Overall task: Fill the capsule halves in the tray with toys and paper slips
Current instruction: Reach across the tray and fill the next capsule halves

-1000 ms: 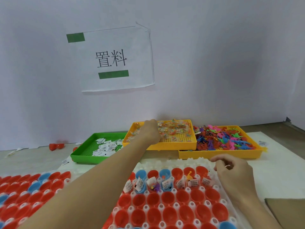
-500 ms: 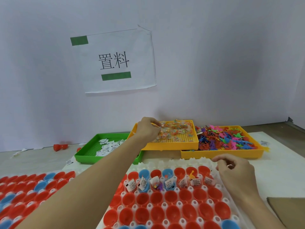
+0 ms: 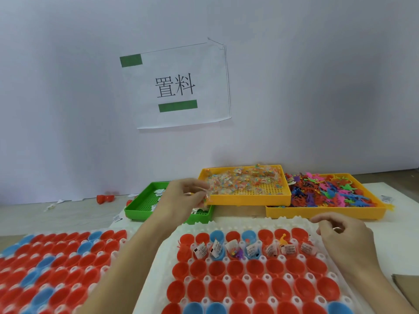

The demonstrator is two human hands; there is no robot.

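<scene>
Here the left hand (image 3: 184, 198) is raised over the near corner of the green perforated plastic tray (image 3: 140, 206) of paper slips, its fingers and thumb pinched on a small clear packet of coloured beads (image 3: 207, 193) right at the front left edge of the yellow perforated tray (image 3: 249, 198) that holds many more such packets. The right hand (image 3: 340, 236) hovers over the far right corner of the white moulded capsule tray (image 3: 167, 257), fingers loosely curled; whether it holds anything I cannot tell. In that tray sit rows of red and blue plastic capsule halves (image 3: 235, 268); those in the second row from the back already carry white printed paper slips (image 3: 216, 247) and small toys, among them a yellow dinosaur figure (image 3: 283, 240), while the rows nearer the camera are open and unfilled. A second yellow tray (image 3: 326, 211) to the right is heaped with small bright rubber dinosaur toys (image 3: 328, 191). To the left lies another white tray of red and blue halves (image 3: 45, 268). A white paper sign with black characters and green tape (image 3: 176, 87) hangs on the pale wall.
</scene>
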